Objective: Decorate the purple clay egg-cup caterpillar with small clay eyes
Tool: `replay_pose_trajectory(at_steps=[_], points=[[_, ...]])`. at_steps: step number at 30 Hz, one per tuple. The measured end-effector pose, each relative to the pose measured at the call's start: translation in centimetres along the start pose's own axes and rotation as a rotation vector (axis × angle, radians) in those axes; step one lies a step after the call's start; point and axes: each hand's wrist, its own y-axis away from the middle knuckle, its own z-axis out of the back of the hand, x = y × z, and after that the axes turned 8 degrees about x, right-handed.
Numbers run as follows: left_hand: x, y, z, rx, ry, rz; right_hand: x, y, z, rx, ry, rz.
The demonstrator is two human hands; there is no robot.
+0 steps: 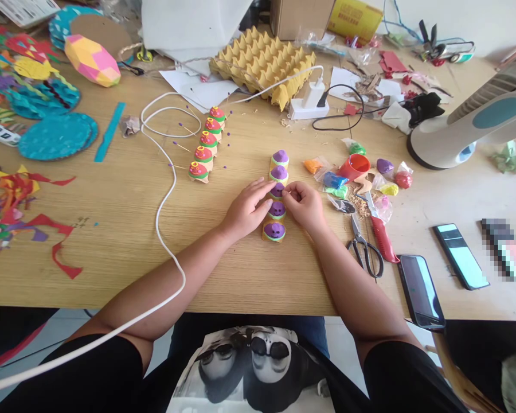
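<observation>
A strip of egg-carton cups (276, 230) stands upright in front of me, its domes covered in purple clay with green rims. Dark eyes and mouths show on the nearer domes. From the left, my left hand (251, 206) rests against the strip, fingers stretched and thumb apart, touching the middle cup (277, 190). On the other side my right hand (303, 206) has its thumb and finger pinched at that cup's face; anything between them is too small to make out. A second strip (204, 154), red and green with yellow details, stands further left.
Bagged clay lumps (336, 179), a red cup (355, 166), scissors (361, 244) and a red-handled knife (382, 232) lie right of my hands. Phones (421, 289) sit near the edge. A white cable (159, 215) crosses the left side. An egg tray (262, 60) stands behind.
</observation>
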Motion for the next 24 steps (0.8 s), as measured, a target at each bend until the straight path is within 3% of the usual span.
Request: replay_pose_trajectory(at_steps=[18,24], points=[[-0.1,-0.02,0.03,-0.008,-0.003,-0.008,0.02,0.12,0.11,-0.011,-0.04,-0.01],[-0.19,-0.09,0.09,-0.006,-0.001,-0.008,0.11,0.72,0.37,-0.032,-0.042,0.072]])
